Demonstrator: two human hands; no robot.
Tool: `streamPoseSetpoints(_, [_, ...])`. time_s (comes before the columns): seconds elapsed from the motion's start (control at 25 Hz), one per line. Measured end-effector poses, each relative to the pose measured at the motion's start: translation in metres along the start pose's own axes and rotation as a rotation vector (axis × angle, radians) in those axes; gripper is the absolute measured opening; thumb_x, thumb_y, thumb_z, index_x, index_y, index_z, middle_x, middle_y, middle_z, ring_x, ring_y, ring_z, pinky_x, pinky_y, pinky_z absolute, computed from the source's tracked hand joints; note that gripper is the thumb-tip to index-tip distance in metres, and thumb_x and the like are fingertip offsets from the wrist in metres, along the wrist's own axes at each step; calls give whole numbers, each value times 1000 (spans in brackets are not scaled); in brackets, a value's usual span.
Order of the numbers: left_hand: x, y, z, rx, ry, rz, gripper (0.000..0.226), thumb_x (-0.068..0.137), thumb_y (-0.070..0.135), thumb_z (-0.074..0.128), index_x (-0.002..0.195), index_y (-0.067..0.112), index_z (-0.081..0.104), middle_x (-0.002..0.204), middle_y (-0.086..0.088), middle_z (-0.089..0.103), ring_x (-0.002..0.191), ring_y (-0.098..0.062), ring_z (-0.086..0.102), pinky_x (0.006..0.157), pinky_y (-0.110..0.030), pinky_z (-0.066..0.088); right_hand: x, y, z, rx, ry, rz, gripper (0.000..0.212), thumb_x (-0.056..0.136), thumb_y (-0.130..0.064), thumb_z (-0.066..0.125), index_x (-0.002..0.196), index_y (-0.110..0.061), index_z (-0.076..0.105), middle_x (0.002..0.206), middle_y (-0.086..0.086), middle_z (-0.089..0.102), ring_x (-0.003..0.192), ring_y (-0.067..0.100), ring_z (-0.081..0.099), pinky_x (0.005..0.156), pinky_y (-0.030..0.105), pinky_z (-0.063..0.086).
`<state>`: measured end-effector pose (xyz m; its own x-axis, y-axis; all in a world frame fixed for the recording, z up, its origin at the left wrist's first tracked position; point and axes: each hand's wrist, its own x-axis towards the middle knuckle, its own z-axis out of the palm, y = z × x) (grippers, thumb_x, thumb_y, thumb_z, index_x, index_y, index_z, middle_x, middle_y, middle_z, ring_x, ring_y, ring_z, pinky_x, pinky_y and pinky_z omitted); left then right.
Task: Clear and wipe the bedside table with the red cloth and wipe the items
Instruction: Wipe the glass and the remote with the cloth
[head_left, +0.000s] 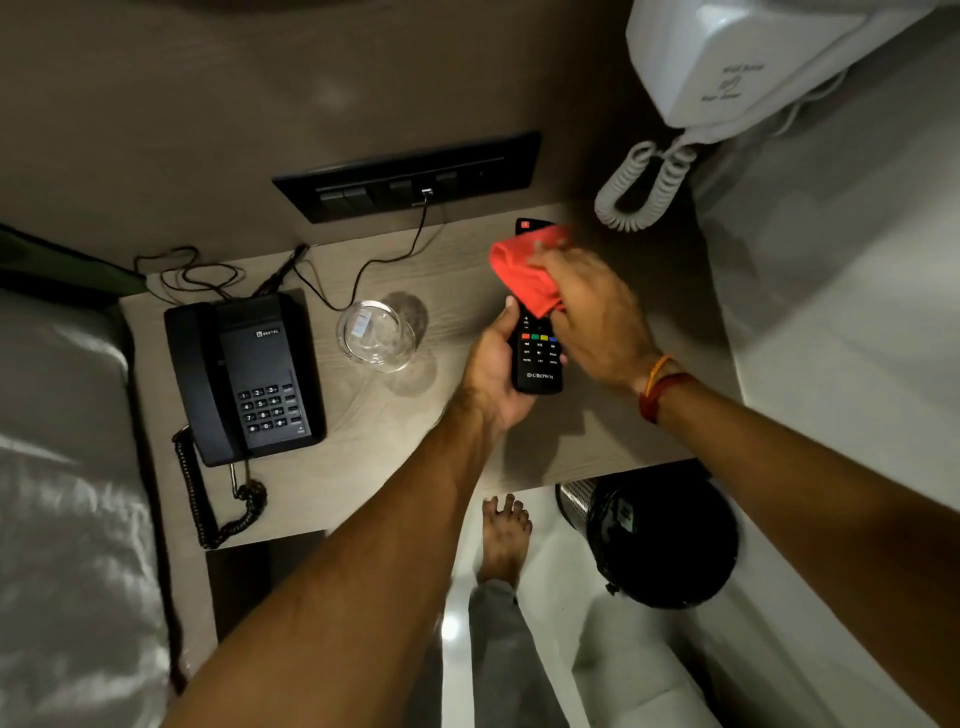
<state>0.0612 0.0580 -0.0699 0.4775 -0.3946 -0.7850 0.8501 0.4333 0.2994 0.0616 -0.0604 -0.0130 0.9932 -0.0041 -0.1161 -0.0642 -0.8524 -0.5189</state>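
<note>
My left hand (493, 371) holds a black TV remote (537, 364) from below, above the right part of the wooden bedside table (363, 467). My right hand (592, 306) presses the bunched red cloth (524, 270) onto the remote's upper half, which the cloth hides; only the remote's top tip and lower buttons show. A black desk phone (244, 374) with a coiled cord lies on the table's left side. A clear glass ashtray (376, 335) stands in the middle of the table.
A black switch panel (405, 179) sits on the wall with a thin cable (363, 270) trailing onto the table. A white wall hair dryer (727, 62) hangs at upper right. A black bin (660, 540) stands below the table's right edge; bedding (62, 467) lies left.
</note>
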Motion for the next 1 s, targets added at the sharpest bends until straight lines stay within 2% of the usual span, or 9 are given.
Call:
streamPoseSetpoints(0.16, [-6, 11, -14, 1, 14, -39, 42, 104, 42, 44, 98, 10, 72, 87, -10, 76, 77, -22, 71, 82, -38, 53, -40, -11, 5, -186, -67, -138, 61, 77, -19, 45, 133, 0, 58, 116, 18, 68, 109, 34, 54, 80, 43, 53])
streamPoseSetpoints(0.24, [-11, 17, -21, 16, -25, -105, 53, 101, 52, 43, 104, 6, 69, 92, -14, 73, 82, -27, 70, 81, -41, 55, -65, -19, 3, -216, -154, -220, 64, 76, -22, 44, 136, -3, 57, 121, 14, 69, 113, 28, 49, 83, 44, 49])
streamPoseSetpoints(0.32, [-11, 22, -27, 60, -40, -72, 57, 102, 56, 41, 109, 6, 67, 90, -11, 70, 78, -24, 67, 75, -37, 56, -85, -22, -4, -155, -227, -294, 57, 78, -23, 44, 131, -9, 60, 116, 7, 69, 107, 23, 50, 80, 41, 49])
streamPoseSetpoints(0.4, [-7, 25, -29, 63, -41, 17, 55, 105, 52, 37, 108, 6, 67, 89, -9, 70, 73, -19, 65, 69, -32, 56, -92, -24, -13, 35, -248, -197, 38, 88, -23, 49, 123, -16, 63, 103, 2, 65, 92, 19, 55, 73, 32, 50])
streamPoseSetpoints(0.56, [-11, 23, -22, 21, -60, 5, 48, 106, 48, 37, 112, 10, 67, 97, -10, 69, 78, -21, 66, 71, -35, 53, -48, -3, -18, 185, 121, 112, 36, 93, -18, 62, 129, -20, 59, 110, 8, 61, 91, 22, 61, 70, 19, 46])
streamPoseSetpoints(0.64, [-14, 17, -18, 76, -87, 10, 47, 107, 46, 33, 120, 12, 64, 99, -9, 71, 78, -19, 64, 68, -34, 49, -12, 3, -17, 146, 250, 159, 38, 92, -14, 64, 130, -15, 58, 114, 13, 62, 99, 26, 60, 76, 26, 48])
streamPoseSetpoints(0.76, [-16, 10, -14, 116, -77, -1, 45, 107, 45, 35, 118, 13, 64, 87, -6, 73, 72, -18, 64, 65, -33, 49, 7, -7, -7, -21, 164, 65, 41, 86, -16, 55, 126, -7, 58, 112, 17, 65, 106, 39, 56, 83, 48, 53])
streamPoseSetpoints(0.88, [-14, 12, -21, 55, -53, -11, 44, 104, 47, 43, 126, 14, 63, 95, -7, 70, 79, -19, 66, 78, -35, 52, -20, -16, 4, -156, 8, -86, 65, 78, -28, 40, 137, -3, 53, 112, 19, 68, 105, 41, 56, 77, 48, 56])
streamPoseSetpoints(1.0, [-15, 16, -35, 87, -34, -52, 52, 103, 49, 44, 127, 8, 66, 106, -11, 74, 90, -23, 72, 94, -40, 54, -58, -17, 6, -185, -98, -206, 63, 78, -13, 56, 140, -2, 53, 115, 15, 70, 102, 37, 57, 77, 48, 56])
